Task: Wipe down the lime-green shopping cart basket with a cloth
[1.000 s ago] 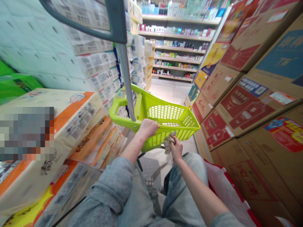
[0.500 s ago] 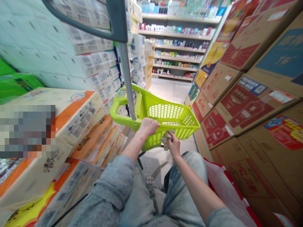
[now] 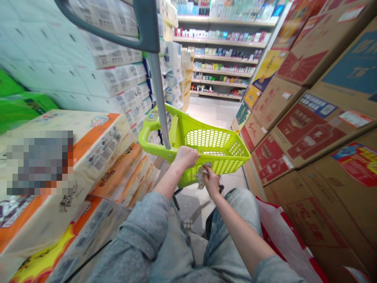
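A lime-green shopping basket (image 3: 232,163) with perforated walls stands before my knees, nothing visible inside it. It has a grey metal pole (image 3: 159,94) with a dark grey loop handle (image 3: 147,31) on top. My left hand (image 3: 186,157) is closed over the basket's near rim. Against the outside of the near wall, my right hand (image 3: 211,181) grips a crumpled, pale, patterned cloth (image 3: 201,177) in bent fingers. The cloth's far part is hard to separate from the basket wall.
Packs of tissue (image 3: 100,145) are stacked on the left. Cardboard cartons (image 3: 312,196) rise on the right, with a red and white bag (image 3: 282,232) beside my leg. Ahead, store shelves (image 3: 224,70) hold rows of small goods beyond the tiled floor (image 3: 212,108).
My right hand has slid a little to the left along the near wall with the cloth. My left hand keeps its hold on the rim. The view has shifted slightly.
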{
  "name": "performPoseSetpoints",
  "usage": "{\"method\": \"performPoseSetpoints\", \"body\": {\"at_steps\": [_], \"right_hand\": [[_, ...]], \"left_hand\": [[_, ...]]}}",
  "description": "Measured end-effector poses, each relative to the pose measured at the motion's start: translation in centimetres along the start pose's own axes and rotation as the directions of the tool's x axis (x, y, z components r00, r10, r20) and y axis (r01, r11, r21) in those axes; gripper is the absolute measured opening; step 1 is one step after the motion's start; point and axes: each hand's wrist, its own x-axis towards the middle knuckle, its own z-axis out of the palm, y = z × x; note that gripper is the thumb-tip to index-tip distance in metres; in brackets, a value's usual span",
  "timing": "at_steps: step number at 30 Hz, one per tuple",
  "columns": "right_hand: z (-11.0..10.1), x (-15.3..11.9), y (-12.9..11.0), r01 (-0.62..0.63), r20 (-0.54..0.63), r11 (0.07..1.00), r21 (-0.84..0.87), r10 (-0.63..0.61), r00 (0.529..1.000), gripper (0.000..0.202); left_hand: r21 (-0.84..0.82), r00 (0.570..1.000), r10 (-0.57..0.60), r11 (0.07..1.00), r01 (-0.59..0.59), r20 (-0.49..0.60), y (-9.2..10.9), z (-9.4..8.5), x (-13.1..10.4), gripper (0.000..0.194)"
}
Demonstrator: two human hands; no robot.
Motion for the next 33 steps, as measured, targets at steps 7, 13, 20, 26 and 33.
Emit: {"method": "performPoseSetpoints", "body": {"at_steps": [7,13,20,26,33], "right_hand": [[-0.6,-0.4,2.4,0.059,0.11,0.997,-0.046,-0.054,0.992,0.039],[-1.0,-2.3,3.0,-0.113,0.053,0.993,-0.036,0.115,0.992,0.038],[0.9,-0.6,0.7,-0.092,-0.027,0.995,0.036,0.093,0.995,0.043],[0.1,-1.4,2.7,-0.158,0.012,0.987,0.024,0.158,0.987,0.036],[1.4,-1.4,2.9,-0.251,-0.073,0.952,0.177,0.267,0.961,0.036]], "left_hand": [[0.018,1.0,0.018,1.0,-0.017,-0.003,-0.1,0.0,0.0,0.038],[0.006,1.0,0.02,1.0,-0.02,-0.016,0.0,0.1,-0.1,0.037],[-0.019,1.0,-0.011,1.0,0.011,0.003,0.0,-0.1,0.0,0.038],[-0.01,1.0,0.007,1.0,-0.007,0.01,0.0,-0.1,-0.1,0.039],[-0.001,1.0,0.008,1.0,-0.008,0.009,0.0,-0.1,-0.1,0.038]]}}
